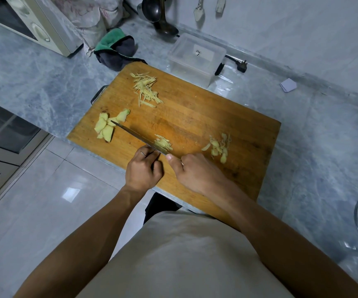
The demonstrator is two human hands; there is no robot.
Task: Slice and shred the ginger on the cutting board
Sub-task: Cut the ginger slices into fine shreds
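head | left hand [143,168] grips knife [135,135], handle hidden | right hand [192,168] presses ginger shreds [163,144], fingertips hidden

We see a grey marble counter [45,87] carrying a wooden cutting board [206,117]. Behind the board sit a clear plastic box [195,59], a green and grey cloth [114,50] and a black plug [241,66]; a microwave [34,24] stands at the far left.

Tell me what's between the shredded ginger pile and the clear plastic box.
Only bare cutting board lies between the shredded ginger and the plastic box, in the head view.
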